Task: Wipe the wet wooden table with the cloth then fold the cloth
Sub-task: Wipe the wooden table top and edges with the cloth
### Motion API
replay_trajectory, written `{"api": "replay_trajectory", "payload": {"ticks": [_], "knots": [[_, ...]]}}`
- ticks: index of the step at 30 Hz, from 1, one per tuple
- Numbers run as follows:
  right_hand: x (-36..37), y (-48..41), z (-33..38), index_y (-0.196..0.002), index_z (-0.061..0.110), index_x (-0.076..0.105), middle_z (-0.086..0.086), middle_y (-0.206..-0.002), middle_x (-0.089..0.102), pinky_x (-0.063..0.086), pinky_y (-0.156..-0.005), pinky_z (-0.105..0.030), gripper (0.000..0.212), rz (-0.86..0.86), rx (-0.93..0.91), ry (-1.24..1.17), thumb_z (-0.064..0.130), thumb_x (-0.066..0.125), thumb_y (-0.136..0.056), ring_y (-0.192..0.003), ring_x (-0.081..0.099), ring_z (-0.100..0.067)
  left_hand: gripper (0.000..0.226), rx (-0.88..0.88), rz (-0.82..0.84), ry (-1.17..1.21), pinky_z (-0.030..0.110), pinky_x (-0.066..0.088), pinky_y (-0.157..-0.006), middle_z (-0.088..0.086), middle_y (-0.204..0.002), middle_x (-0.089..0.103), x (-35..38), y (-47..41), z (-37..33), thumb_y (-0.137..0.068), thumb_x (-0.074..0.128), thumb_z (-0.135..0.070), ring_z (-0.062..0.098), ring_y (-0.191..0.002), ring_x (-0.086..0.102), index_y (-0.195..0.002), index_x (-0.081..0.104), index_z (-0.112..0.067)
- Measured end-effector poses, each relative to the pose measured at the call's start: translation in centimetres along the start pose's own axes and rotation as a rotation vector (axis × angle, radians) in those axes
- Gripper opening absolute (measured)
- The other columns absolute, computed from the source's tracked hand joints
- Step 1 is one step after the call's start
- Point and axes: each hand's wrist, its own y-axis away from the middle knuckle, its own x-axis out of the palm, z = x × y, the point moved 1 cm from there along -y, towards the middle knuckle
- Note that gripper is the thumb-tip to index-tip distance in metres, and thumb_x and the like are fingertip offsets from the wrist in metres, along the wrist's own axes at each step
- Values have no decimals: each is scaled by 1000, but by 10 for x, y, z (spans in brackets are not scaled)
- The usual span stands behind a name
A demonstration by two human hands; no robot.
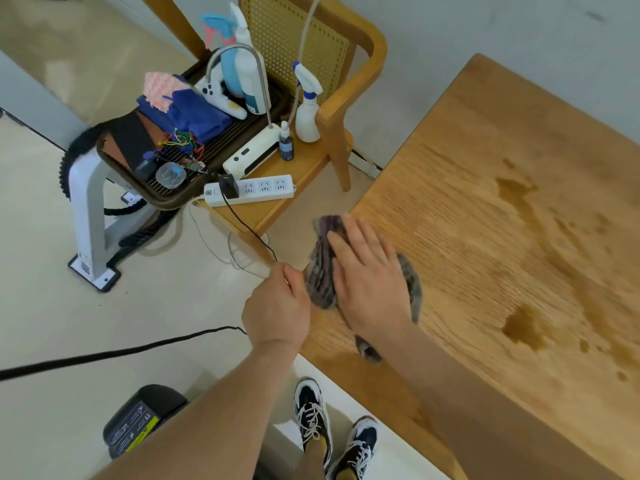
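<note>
Head view: the wiping is judged to be at its very start. The cloth (322,271), striped in dull purple and grey, is found bunched at the left edge of the wooden surface (485,133), close to the near-left corner, with part of it hanging over that edge. Dark wet patches (526,327) are seen well apart from the cloth, toward the middle and right of the surface: 1 large pool nearer the near edge, 1 further back, and streaks and small drops between them. None of these is touched by the cloth, so almost all of the wiping is taken to be left. The folding is not yet begun; the cloth is crumpled, not folded.

The right hand (370,282) is laid flat on top of the cloth, palm down, its fingers (349,251) straight and slightly spread. The cloth is pressed to the surface, not grasped. The right forearm is stretched out over the near-left corner. The left hand (277,306) is held just off the left edge, right beside the overhanging part of the cloth, with its fingers curled inward. Whether a fold of cloth is pinched by them cannot be told, since the fingertips are hidden behind the hand and the picture is blurred there.
</note>
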Motion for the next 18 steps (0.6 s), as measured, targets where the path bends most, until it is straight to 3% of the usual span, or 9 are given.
{"api": "replay_trajectory", "payload": {"ticks": [3, 6, 9, 11, 13, 15, 18], "knots": [[2, 57, 7, -147, 14, 41, -6, -158, 28, 17, -119, -45, 50, 112, -140, 45, 33, 32, -101, -148, 20, -21, 36, -48, -2, -23, 31, 31, -54, -3, -60, 47, 0, 0, -2, -99, 23, -30, 23, -59, 46, -82, 52, -16], [-7, 80, -21, -148, 14, 38, -6, -158, 28, 17, -119, -46, 52, 158, -182, 78, 34, 30, -101, -148, 19, -22, 38, -45, -39, -18, 29, 27, -48, 0, -59, 49, 3, 1, -1, -100, 25, -29, 17, -53, 43, -80, 53, -12], [-11, 26, -36, -147, 7, 36, -14, -157, 29, 25, -117, -51, 55, 51, 48, 72, 26, 27, -97, -147, 23, -30, 38, 10, -66, -50, 30, 29, -50, 4, -61, 53, 3, 3, -3, -100, 27, -27, 18, -54, 44, -79, 53, -11], [-9, -16, -23, -152, 6, 23, -14, -162, 14, 13, -121, -47, 58, 50, 210, -4, 22, 23, -96, -150, 10, -28, 37, 29, -68, -73, 31, 32, -55, 5, -63, 53, 3, 5, -6, -99, 27, -28, 21, -57, 45, -78, 51, -12], [2, -17, 6, -154, 7, 12, -11, -163, 1, -1, -121, -42, 60, 98, 160, -41, 24, 23, -98, -151, -2, -24, 35, 1, -62, -77, 32, 32, -55, 5, -63, 52, 1, 4, -4, -98, 27, -28, 23, -59, 46, -76, 50, -12], [7, 26, 27, -152, 6, 26, -11, -162, 13, 4, -122, -42, 60, 133, -10, -12, 30, 26, -97, -150, 8, -24, 34, -36, -57, -88, 33, 30, -55, 5, -65, 52, 2, 3, -2, -98, 28, -28, 25, -62, 46, -77, 50, -12], [7, 94, 10, -143, 7, 46, -9, -155, 34, 16, -120, -42, 53, 91, -118, -56, 21, 42, -92, -146, 26, -23, 37, -28, -84, -106, 34, 34, -60, 7, -69, 54, 3, 1, -4, -98, 27, -29, 29, -67, 49, -79, 52, -11]]}}
